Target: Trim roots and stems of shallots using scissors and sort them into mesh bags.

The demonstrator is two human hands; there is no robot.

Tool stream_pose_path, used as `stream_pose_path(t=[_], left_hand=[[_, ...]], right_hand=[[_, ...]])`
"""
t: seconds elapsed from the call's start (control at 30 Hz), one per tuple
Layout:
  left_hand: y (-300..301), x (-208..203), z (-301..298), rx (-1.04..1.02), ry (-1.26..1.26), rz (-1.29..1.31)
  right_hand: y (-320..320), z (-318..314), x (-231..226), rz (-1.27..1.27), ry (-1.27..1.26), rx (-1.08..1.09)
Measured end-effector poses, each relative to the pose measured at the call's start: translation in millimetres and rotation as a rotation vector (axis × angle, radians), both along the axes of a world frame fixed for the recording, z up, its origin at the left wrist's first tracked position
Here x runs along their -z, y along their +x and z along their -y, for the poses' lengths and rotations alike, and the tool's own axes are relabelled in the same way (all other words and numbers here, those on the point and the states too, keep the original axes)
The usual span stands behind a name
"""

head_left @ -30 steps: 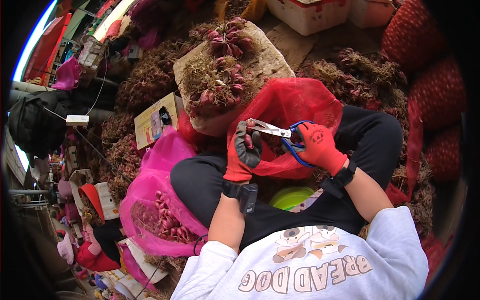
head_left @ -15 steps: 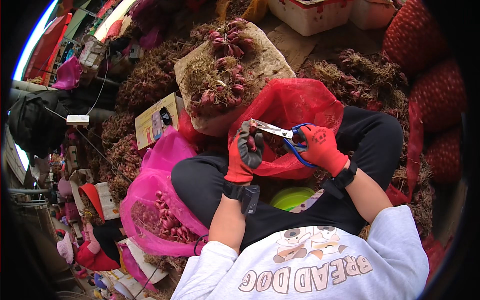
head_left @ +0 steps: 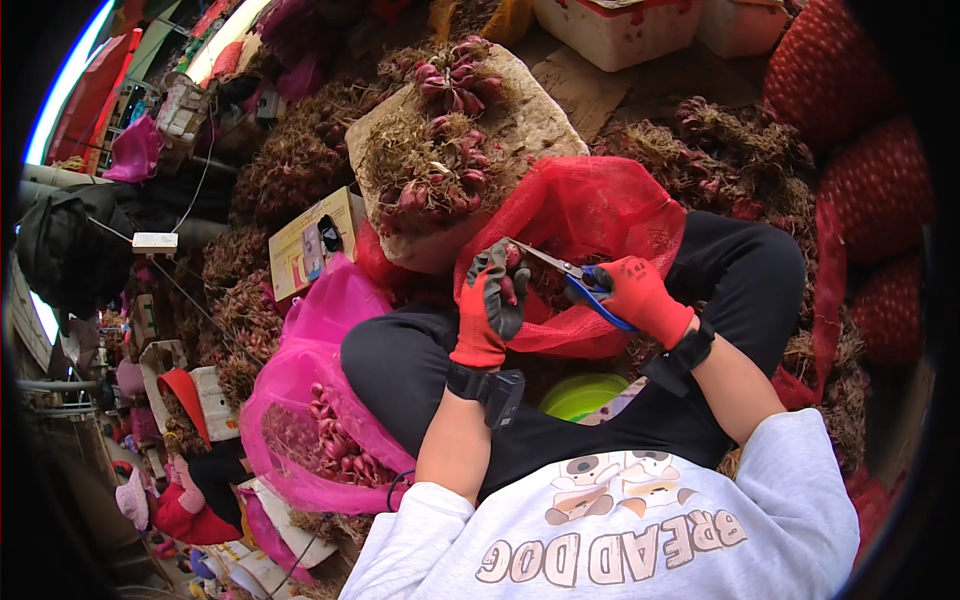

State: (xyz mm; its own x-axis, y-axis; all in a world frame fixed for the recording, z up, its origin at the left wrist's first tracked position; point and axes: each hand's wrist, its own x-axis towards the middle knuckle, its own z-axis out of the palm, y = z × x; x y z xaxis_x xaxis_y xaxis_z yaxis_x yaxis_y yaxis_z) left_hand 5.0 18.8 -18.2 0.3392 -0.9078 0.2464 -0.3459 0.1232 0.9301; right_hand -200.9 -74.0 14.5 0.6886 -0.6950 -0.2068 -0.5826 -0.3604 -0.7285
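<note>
My left hand (head_left: 490, 305), in a red glove with a dark palm, is closed around small reddish shallots (head_left: 509, 290) above the mouth of a red mesh bag (head_left: 610, 205). My right hand (head_left: 640, 295), gloved the same way, grips scissors (head_left: 560, 265) by their blue handles. The blade tips reach the top of the shallots at my left fingertips; whether they touch cannot be made out. Beyond my hands, bunches of shallots with dry roots and stalks (head_left: 470, 170) lie on a pale foam block (head_left: 535, 120).
A pink mesh bag (head_left: 300, 400) with shallots lies by my left knee. A green bowl (head_left: 580, 397) sits between my legs. Beside the block is a cardboard box (head_left: 290, 255) with a phone. Full red mesh sacks (head_left: 870, 190) stand at right. Another person (head_left: 190, 500) sits far left.
The scissors have turned, their handles are closer together, and the blades look narrower. More of the shallots shows in my left hand, which has barely moved.
</note>
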Motion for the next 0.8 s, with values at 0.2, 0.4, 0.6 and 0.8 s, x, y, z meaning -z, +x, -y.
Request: stream_pose_path(t=[0.2,0.4,0.6,0.8], left_hand=[[-10.3,0.8,5.4,-0.093,-0.044,-0.109],[1.8,-13.1,-2.9,0.005,0.031,-0.798],[55.0,-146.9,-79.0,-0.215,0.246,-0.397],[159.6,-166.3,-316.9,-0.688,0.536,-0.124]], right_hand=[[-2.9,-2.1,6.6,0.189,-0.185,0.022],[2.6,0.4,4.4,-0.042,-0.114,-0.029],[1.8,7.1,-9.7,0.104,-0.209,0.01],[4.8,-0.1,-7.1,-0.031,-0.322,-0.078]])
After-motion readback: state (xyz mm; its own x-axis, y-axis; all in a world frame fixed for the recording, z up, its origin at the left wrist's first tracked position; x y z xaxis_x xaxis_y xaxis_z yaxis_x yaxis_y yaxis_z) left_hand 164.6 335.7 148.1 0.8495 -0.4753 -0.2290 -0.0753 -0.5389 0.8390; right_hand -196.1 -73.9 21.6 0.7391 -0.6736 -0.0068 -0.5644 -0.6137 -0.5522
